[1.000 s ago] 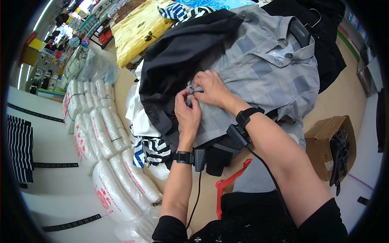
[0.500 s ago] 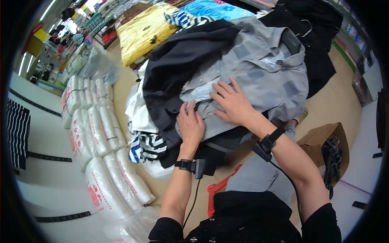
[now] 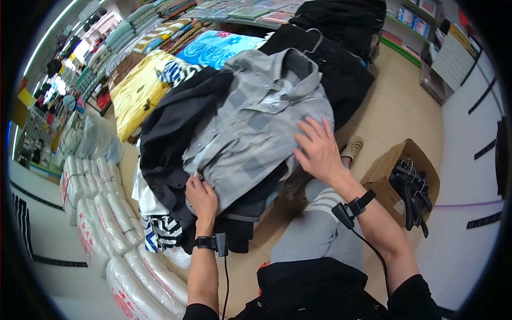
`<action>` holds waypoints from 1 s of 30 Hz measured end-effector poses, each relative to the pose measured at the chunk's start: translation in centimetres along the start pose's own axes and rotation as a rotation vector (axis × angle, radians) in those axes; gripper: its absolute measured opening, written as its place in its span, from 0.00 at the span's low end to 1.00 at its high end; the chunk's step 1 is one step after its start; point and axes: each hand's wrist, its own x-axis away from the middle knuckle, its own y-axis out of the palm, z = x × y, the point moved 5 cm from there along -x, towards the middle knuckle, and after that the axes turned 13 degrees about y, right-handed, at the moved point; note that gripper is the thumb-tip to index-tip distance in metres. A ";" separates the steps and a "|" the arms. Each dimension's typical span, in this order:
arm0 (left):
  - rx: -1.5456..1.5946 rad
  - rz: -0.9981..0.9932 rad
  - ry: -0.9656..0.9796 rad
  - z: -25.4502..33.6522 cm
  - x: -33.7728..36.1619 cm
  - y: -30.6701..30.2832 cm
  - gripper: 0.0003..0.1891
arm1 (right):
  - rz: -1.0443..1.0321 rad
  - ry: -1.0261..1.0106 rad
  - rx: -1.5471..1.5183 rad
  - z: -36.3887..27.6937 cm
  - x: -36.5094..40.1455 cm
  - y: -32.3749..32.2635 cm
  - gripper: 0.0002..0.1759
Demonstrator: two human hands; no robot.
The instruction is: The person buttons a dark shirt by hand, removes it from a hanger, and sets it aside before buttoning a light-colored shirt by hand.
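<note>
A grey checked button-up shirt point(image 3: 250, 128) lies face up on a heap of clothes, its collar pointing away from me. My left hand point(image 3: 202, 198) is at the shirt's lower front edge, fingers curled together on the cloth; the thumb is mostly hidden. Over the shirt's right side is my right hand point(image 3: 321, 153), open with its fingers spread, at the edge of the fabric. Beside the shirt on the left lies a black garment point(image 3: 173, 120). Dark clothing shows underneath the shirt's near edge.
White plastic-wrapped bundles point(image 3: 101, 213) line the floor at left. A cardboard box point(image 3: 381, 184) with black hangers point(image 3: 410, 194) stands at right. Yellow folded fabric point(image 3: 136, 93), blue floral fabric point(image 3: 213, 48) and black trousers point(image 3: 341, 80) lie beyond the shirt. Cables hang from both wrist straps.
My right hand has moved from the shirt's front to its right side. My left hand stays at the lower front edge. The shirt front lies flatter, and the camera view has shifted.
</note>
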 end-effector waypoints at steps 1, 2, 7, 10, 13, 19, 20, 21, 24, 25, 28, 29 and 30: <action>-0.025 -0.002 -0.015 0.2 0.0 0.1 0.19 | 0.059 0.048 0.010 1.0 0.0 -0.9 0.24; -0.028 -0.016 -0.032 0.2 0.0 0.2 0.19 | 0.092 0.124 -0.022 2.2 0.2 -1.5 0.22; -0.033 -0.032 -0.043 -0.2 0.1 0.4 0.21 | 0.087 0.352 -0.139 9.1 6.2 -3.0 0.19; -0.034 -0.036 -0.018 -1.0 0.4 0.7 0.24 | 0.102 0.585 -0.224 14.9 14.6 -3.6 0.16; -0.075 -0.047 -0.014 -1.3 0.7 1.2 0.24 | 0.086 0.880 -0.249 20.1 26.5 -5.3 0.13; -0.212 0.008 -0.032 -0.9 0.9 1.7 0.22 | -0.194 1.596 -0.234 22.6 56.9 -7.8 0.18; -0.197 -0.005 -0.019 -1.0 1.0 1.7 0.21 | -0.056 1.574 -0.201 21.9 62.4 -7.1 0.15; -0.185 -0.016 0.001 -1.0 0.7 1.5 0.21 | 0.083 1.553 -0.172 21.3 67.2 -6.0 0.15; -0.155 -0.039 0.001 -1.8 0.3 1.5 0.19 | -0.129 2.042 -0.414 15.2 75.0 -4.9 0.16; -0.167 -0.049 -0.005 -1.6 0.4 1.3 0.19 | -0.172 2.092 -0.467 13.1 77.4 -4.1 0.14; -0.199 0.032 0.019 -0.9 0.4 1.5 0.18 | -0.297 2.168 -0.645 7.6 80.3 -0.7 0.11; -0.156 0.070 0.000 -1.2 0.7 1.7 0.17 | -0.351 2.163 -0.709 6.3 80.0 -0.1 0.11; -0.122 0.084 -0.011 -1.5 0.9 1.8 0.17 | -0.425 2.224 -0.673 5.2 78.4 -0.6 0.12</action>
